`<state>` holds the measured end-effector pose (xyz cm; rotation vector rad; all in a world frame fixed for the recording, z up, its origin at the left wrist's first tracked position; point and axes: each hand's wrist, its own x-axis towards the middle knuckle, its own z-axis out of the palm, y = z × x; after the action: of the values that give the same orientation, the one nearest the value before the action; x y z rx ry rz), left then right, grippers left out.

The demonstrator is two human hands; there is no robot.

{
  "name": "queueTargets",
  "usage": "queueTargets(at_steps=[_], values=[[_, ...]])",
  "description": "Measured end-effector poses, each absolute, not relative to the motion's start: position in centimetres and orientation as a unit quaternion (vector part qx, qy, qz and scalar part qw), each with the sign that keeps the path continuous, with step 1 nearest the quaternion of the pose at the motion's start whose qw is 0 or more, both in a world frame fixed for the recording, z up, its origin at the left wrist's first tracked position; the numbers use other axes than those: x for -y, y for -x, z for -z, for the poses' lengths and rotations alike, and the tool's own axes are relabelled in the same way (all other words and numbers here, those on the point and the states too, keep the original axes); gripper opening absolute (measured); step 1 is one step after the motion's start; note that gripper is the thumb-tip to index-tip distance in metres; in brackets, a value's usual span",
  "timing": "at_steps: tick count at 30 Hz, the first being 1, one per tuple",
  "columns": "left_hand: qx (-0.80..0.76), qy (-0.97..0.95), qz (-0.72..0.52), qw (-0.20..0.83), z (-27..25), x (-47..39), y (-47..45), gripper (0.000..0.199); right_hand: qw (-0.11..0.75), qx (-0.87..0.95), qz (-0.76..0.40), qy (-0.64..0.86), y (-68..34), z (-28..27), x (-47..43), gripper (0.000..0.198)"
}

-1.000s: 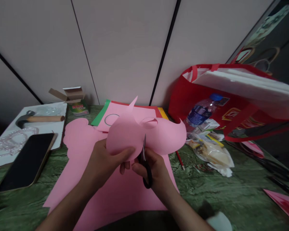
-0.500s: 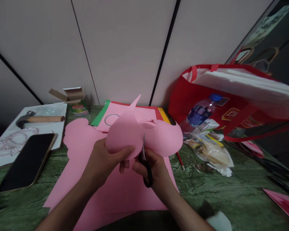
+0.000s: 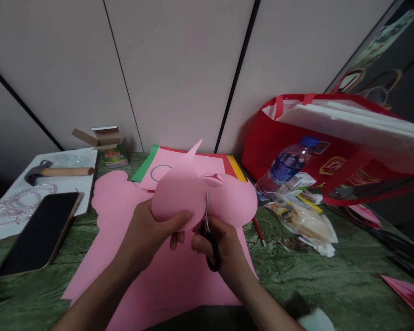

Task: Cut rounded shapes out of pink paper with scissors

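Note:
My left hand [image 3: 158, 225] pinches a rounded piece of pink paper [image 3: 179, 193], thumb on top and fingers underneath. Black-handled scissors [image 3: 212, 248] are in my right hand [image 3: 224, 241], with fingers through the loops. Their blades point away from me at a cut in the paper, between the rounded left part and a curling lobe on the right. A pointed tip of the paper sticks up at the back. Beneath both hands lies a large pink sheet [image 3: 179, 285] with a scalloped left edge.
Left are a hammer [image 3: 62, 171], a phone [image 3: 39, 234], clear beads [image 3: 20, 202] and an open box [image 3: 113, 154]. Coloured sheets [image 3: 207, 161] lie against the wall. Right are a red bag [image 3: 262, 124], a bottle [image 3: 286, 165], a pencil [image 3: 258, 231], plastic packets [image 3: 307, 220] and other scissors [image 3: 396, 241].
The right lobe of the pink paper has curled slightly inward and shows a small point at its upper edge. Both hands keep nearly the same place; the view has shifted a little.

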<state>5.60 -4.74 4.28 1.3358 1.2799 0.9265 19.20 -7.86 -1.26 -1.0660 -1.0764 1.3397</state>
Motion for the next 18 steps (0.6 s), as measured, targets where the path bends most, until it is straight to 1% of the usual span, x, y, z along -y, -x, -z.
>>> queueTargets(at_steps=[4,10,18], values=[[-0.541,-0.542,-0.395,0.508,-4.29,4.80,-5.73,0.027,0.528,0.444,-0.567,0.450,-19.15,1.03,7.87,0.018],[-0.511,-0.561,-0.387,0.523,-3.67,4.56,-5.21,0.025,0.526,0.450,-0.558,0.458,-19.10,0.87,7.93,0.017],[-0.514,-0.555,-0.393,0.522,-3.59,4.49,-4.99,0.024,0.523,0.447,-0.565,0.456,-19.10,0.75,7.93,0.020]])
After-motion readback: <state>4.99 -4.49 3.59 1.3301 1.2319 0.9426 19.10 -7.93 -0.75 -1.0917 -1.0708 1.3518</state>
